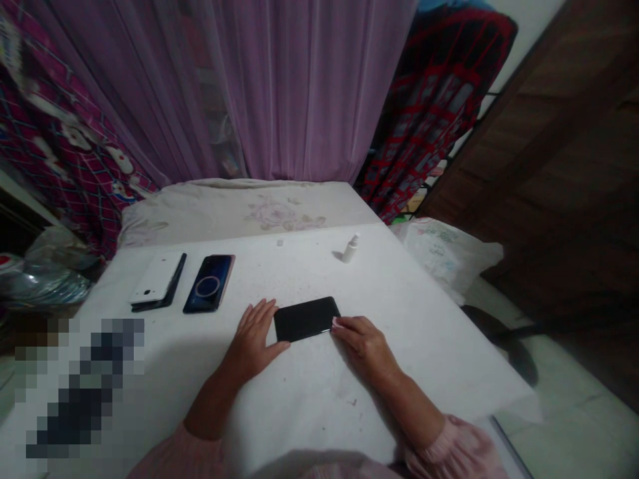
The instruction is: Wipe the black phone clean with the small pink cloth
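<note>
A black phone [305,318] lies flat, screen up, on the white table [389,313]. My left hand [253,338] rests flat beside its left end, fingers stretched out, thumb touching the phone's near corner. My right hand [360,339] lies at the phone's right end, fingertips curled against its edge. Neither hand lifts the phone.
At the back left lie a white phone [156,278] stacked on a dark one and a dark blue phone [210,283] with a ring on its back. A small white bottle [351,248] stands at the back right. A purple curtain [299,86] hangs behind; a white bag [449,253] sits off the right edge.
</note>
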A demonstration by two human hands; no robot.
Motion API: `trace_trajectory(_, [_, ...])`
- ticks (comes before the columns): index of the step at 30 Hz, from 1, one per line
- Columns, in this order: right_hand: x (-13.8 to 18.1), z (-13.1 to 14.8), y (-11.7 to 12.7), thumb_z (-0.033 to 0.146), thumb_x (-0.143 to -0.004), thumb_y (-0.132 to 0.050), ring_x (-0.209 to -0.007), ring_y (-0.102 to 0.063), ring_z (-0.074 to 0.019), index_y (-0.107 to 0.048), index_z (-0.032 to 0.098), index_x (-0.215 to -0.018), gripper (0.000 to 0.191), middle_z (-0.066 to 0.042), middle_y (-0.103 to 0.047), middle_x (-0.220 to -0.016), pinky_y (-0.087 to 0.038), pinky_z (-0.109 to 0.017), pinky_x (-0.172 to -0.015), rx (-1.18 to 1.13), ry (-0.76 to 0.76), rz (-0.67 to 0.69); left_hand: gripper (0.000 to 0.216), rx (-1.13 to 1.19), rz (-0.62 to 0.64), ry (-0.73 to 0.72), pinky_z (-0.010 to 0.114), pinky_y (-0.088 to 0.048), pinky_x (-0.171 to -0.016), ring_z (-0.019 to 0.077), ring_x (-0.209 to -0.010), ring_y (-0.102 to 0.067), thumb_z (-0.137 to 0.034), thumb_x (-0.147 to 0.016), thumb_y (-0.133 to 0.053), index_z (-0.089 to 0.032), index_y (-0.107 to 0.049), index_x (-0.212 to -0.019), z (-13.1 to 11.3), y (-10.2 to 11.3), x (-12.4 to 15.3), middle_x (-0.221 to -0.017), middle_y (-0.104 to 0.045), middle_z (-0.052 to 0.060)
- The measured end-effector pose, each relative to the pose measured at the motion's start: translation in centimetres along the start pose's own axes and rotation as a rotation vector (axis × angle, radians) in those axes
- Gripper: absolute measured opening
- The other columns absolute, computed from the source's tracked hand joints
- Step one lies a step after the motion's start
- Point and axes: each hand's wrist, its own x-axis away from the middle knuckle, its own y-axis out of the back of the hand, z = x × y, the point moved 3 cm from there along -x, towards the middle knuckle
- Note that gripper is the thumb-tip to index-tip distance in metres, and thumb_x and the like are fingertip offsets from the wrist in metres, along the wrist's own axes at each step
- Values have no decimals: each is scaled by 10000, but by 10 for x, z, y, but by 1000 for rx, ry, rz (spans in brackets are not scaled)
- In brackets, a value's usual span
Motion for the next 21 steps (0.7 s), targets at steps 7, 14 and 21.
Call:
trace_trajectory(7, [-24, 49, -35, 159, -919, -593, -840, -644, -191, -748, 186, -973, 166, -93, -740, -988, -579, -297, -716, -78, 93, 30, 652, -9, -27, -2, 570, -329, -1120, 340, -1349, -448, -485, -872, -570, -164, -395, -1412, 0, -1, 1, -1414, -529, 178])
trace_trajectory(14, [-12, 18, -14, 175, -935, -562, -866, -660, -195, -750, 203, -980, 195, -96, -737, -1008, -581, -303, -725, -99, 33, 40, 661, -16, -22, -16, 562, -332, -1122, 334, -1351, -446, -497, -880, -552, -148, -390, -1417, 1, 0, 1, -1418, -525, 180])
trace_trajectory(21, [19, -33, 17, 239, -927, -543, -892, -712, -199, -758, 251, -981, 222, -66, -756, -986, -603, -329, -783, -94, -288, -54, 762, -61, 11, 10, 557, -284, -1142, 329, -1377, -410, -511, -891, -527, -156, -248, -1504, -2, -3, 4, -1470, -466, 180])
